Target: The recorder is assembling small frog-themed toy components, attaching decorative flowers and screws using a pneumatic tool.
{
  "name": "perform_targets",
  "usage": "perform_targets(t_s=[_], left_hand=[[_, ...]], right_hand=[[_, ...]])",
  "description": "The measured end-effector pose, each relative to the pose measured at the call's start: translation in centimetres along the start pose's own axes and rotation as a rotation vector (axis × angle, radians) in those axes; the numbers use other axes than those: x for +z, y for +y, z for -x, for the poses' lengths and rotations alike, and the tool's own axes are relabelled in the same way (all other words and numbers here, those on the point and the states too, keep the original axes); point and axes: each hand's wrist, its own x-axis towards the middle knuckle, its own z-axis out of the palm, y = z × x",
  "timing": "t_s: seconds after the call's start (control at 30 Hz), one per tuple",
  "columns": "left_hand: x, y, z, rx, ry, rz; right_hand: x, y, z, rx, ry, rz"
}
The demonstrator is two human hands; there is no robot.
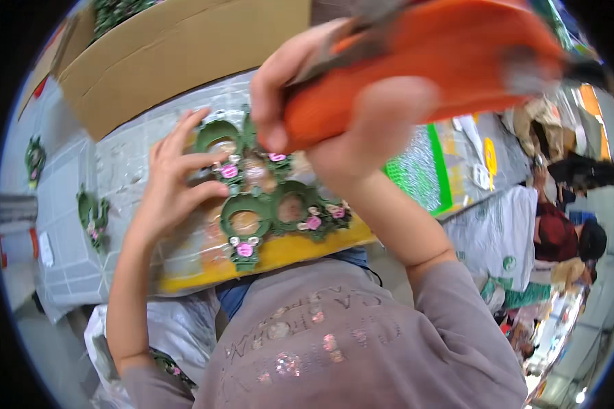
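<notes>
Head view: the right hand (361,133) grips an orange tool (430,68); the left hand (172,174), spread open, touches green ornaments (242,202) on the worktop (65,211). Several already carry pink flowers (312,223); what's left, I can't tell.

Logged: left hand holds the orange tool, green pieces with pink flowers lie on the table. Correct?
Wrong hand: the head view shows the right hand holding the orange tool. Green pieces with pink flowers do lie on the table.
</notes>
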Motion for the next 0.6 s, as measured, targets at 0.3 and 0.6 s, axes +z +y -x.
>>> perform_targets(t_s=[0.3, 0.6], left_hand=[[0.0, 0.2, 0.2, -0.015, -0.028, -0.011], [-0.1, -0.3, -0.1, -0.007, -0.055, -0.009]], right_hand=[[-13.5, -3.3, 3.5, -0.055, 0.242, 0.209], [-15.6, -0.8, 6.7, -0.047, 0.329, 0.176]])
